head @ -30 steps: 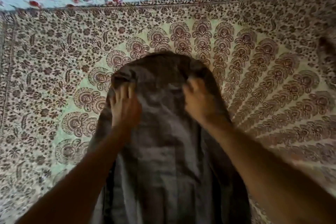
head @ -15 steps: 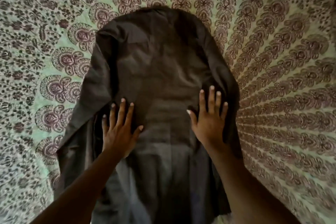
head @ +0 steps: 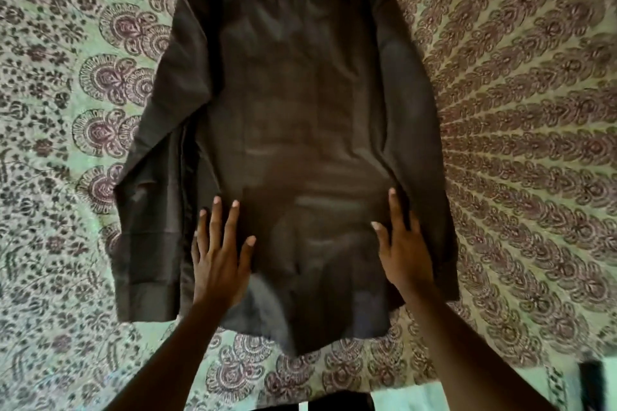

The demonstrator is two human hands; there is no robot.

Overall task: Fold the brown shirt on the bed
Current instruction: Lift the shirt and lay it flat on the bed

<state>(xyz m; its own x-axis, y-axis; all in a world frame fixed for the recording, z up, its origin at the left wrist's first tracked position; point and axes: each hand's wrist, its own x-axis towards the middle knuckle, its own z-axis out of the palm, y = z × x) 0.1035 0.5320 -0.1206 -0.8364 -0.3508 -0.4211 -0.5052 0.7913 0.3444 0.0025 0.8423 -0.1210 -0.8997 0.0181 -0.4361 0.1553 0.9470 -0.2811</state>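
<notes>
On the patterned bed point(head: 521, 143) the brown shirt point(head: 300, 93) lies spread, left hand point(head: 218, 253) and right hand point(head: 405, 250) pressing flat with straight fingers, gripping nothing; smoothing unevenly may bunch the loose sleeves.

Brown shirt point(head: 300, 117) lies spread flat on bed point(head: 517, 143), back side up, collar end far from viewer, hem near. Left sleeve lies alongside the body w/ cuff near hem; right sleeve also down its side. Fabric dark, lightly creased, hem edge curved & a bit rumpled
</notes>
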